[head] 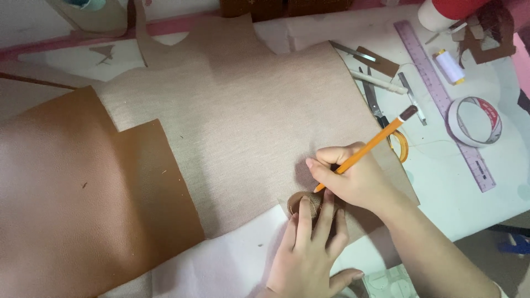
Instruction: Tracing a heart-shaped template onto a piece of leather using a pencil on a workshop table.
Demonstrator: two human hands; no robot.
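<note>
here, the small round brown template (307,202) lies flat on the pale pink-beige fabric (237,110), close to the fabric's near edge and directly ahead of you. your left hand (309,248) presses it down from the near side, fingers laid together and extended across its top, so most of the disc is covered and only its left arc shows. your right hand (353,176) sits just beyond and to the right of the template, fingers closed in a writing pinch on an orange pencil (369,148). the pencil's long axis runs from lower left to upper right, with the dark eraser end high and away from you. the tip meets the template's far right edge; the contact point itself is hidden behind the fingers, so any drawn line cannot be confirmed. both hands touch or nearly touch the template; the left is the one bearing on it.

further out, a brown leather-like sheet (83,193) overlaps the fabric on your left. on the white worktop (441,182) to the right lie a lilac ruler (441,99), a roll of tape (475,121), a spool of white thread (450,66) and scissors (381,113), partly hidden under the fabric edge. items along the top edge are cut off and hard to identify.
</note>
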